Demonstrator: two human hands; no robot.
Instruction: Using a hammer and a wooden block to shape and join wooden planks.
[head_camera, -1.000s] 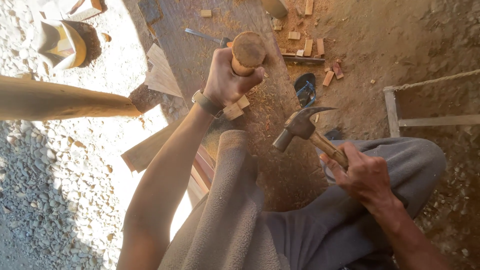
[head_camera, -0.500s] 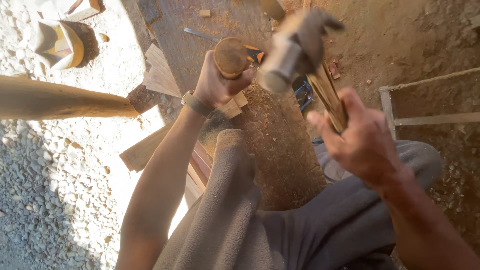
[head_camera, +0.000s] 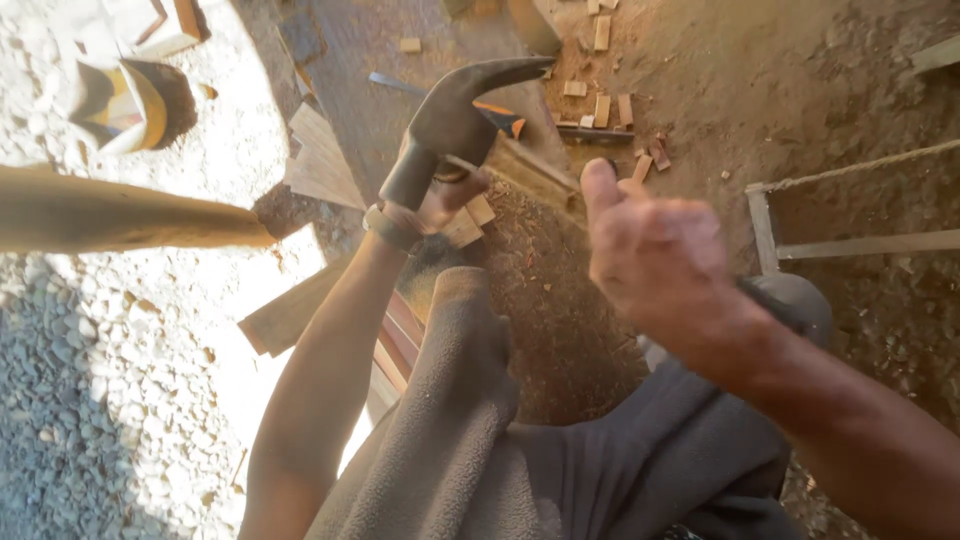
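My right hand (head_camera: 655, 255) grips the wooden handle of a claw hammer (head_camera: 455, 120). The dark steel head is down over my left hand (head_camera: 435, 205), with its face pointing down and left and its claw pointing right. My left hand is closed around a round wooden piece, which the hammer head now hides almost fully. A band sits on my left wrist. Both hands are above my knees, which are in grey trousers (head_camera: 450, 420).
Sawdust-strewn ground holds small wood offcuts (head_camera: 600, 100), flat boards (head_camera: 320, 160) and a dark blade with an orange tip (head_camera: 495, 112). A thick round log (head_camera: 110, 215) lies at left on pale gravel. A light wooden frame (head_camera: 800, 245) stands at right.
The hammer rose from beside my right knee, swung up high, and has now come down onto the wooden piece in my left hand. My left hand stayed put.
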